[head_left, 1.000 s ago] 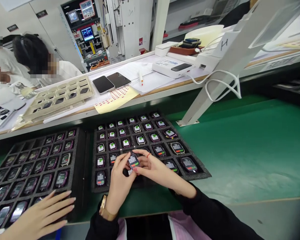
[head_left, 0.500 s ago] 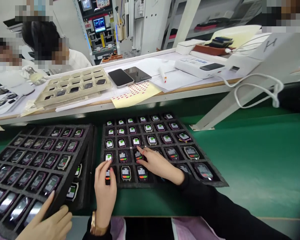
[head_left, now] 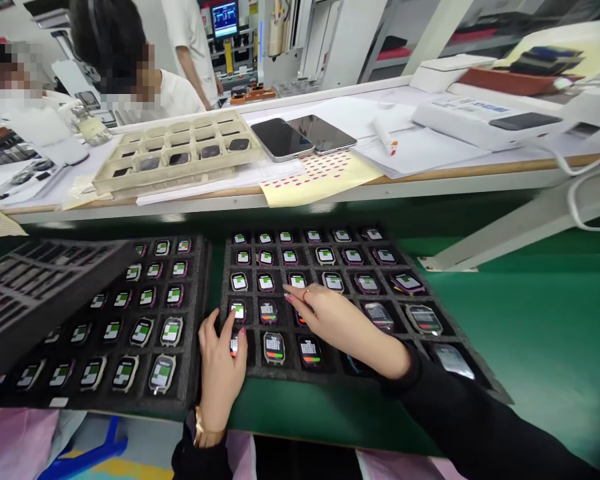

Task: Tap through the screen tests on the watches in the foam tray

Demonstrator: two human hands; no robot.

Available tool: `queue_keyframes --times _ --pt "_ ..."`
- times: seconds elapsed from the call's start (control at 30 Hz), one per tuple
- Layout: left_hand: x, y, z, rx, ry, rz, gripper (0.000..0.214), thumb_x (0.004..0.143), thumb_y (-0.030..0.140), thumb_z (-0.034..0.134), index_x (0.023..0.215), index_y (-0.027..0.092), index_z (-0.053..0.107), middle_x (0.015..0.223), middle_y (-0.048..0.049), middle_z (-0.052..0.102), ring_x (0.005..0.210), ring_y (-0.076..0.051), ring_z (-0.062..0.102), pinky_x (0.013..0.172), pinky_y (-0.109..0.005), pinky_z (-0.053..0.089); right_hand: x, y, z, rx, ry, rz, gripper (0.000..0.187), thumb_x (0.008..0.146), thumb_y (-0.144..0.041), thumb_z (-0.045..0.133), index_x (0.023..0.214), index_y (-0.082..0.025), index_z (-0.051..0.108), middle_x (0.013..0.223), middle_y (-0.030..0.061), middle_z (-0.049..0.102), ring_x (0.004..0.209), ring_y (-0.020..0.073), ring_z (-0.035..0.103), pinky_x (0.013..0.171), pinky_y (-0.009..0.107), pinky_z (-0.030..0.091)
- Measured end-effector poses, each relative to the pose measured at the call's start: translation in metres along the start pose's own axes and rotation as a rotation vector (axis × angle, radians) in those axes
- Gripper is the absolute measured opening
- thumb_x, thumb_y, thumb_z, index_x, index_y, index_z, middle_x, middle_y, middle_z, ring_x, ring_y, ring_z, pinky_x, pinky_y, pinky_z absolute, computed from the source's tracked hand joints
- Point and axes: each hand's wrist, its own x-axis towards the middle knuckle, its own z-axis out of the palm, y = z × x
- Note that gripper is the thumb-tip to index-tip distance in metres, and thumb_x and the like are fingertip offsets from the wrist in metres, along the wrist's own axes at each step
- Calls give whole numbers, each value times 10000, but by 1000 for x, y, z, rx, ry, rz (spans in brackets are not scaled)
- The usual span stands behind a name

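Note:
A black foam tray (head_left: pixel 405 363) full of small lit-screen watch units lies on the green belt before me. My left hand (head_left: pixel 221 370) rests on the tray's near-left corner, fingers stretched flat over a watch unit (head_left: pixel 234 345). My right hand (head_left: pixel 336 320) lies across the middle rows, fingers spread, fingertips near a unit with a green screen (head_left: pixel 297 281). Neither hand holds anything. Units with grey screens and red-green bars (head_left: pixel 274 347) sit between my hands.
A second black tray of watch units (head_left: pixel 130 327) lies to the left, with an empty black tray (head_left: pixel 35 287) lifted above it. A beige tray (head_left: pixel 180 153), two phones (head_left: pixel 303 137), a yellow sticker sheet (head_left: pixel 320 177) and a white device (head_left: pixel 480 120) sit on the bench behind. People work across the bench.
The black tray at left has been lifted, uncovering another tray of lit units; the other person's hand has left view. My hands stay on the tray, shifted slightly with the camera.

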Motion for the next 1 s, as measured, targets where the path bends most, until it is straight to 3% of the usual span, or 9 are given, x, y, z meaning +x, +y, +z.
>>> queue_keyframes --times 0.17,0.4,0.53,0.63,0.8,1.0 --pt "-4 -1 1 -60 20 -24 446 983 298 446 1428 278 456 1409 -131 415 1347 -294 378 1111 -529 380 13 -2 4 63 31 -97 427 1038 -231 337 1304 -70 628 1117 180 688 1037 367 651 909 518 537" --pt "-29 3 6 -236 -2 -225 572 1010 352 380 1539 257 186 1550 -127 334 1437 -266 324 1166 -504 335 32 3 20 33 8 -245 480 1059 -210 279 1456 31 399 1177 196 662 1164 306 599 1167 560 319" --pt "-55 -2 10 -282 -40 -348 576 1014 383 358 1543 290 152 1599 -84 271 1472 -246 283 1175 -470 356 38 4 28 -76 -47 -306 456 1051 -188 262 1368 44 494 1265 225 612 1282 309 507 1181 575 286" --pt "-67 -7 13 -262 -42 -329 576 1012 365 366 1541 268 159 1591 -100 289 1466 -245 303 1164 -453 381 40 7 31 -134 -104 -342 445 1016 -141 266 1316 26 549 1257 221 619 1350 311 428 1173 600 284" --pt "-67 -12 17 -208 -17 -247 576 1006 315 391 1534 261 169 1554 -123 341 1444 -249 339 1149 -475 397 45 10 30 -110 -43 -347 470 929 -78 323 1329 36 543 1310 224 582 1360 292 417 1196 579 246" --pt "-64 -11 17 -201 29 -202 585 994 288 422 1526 254 180 1519 -146 375 1419 -264 376 1121 -496 421 55 -5 41 -58 -92 -386 549 863 -39 328 1380 22 504 1359 197 550 1388 272 374 1195 585 245"
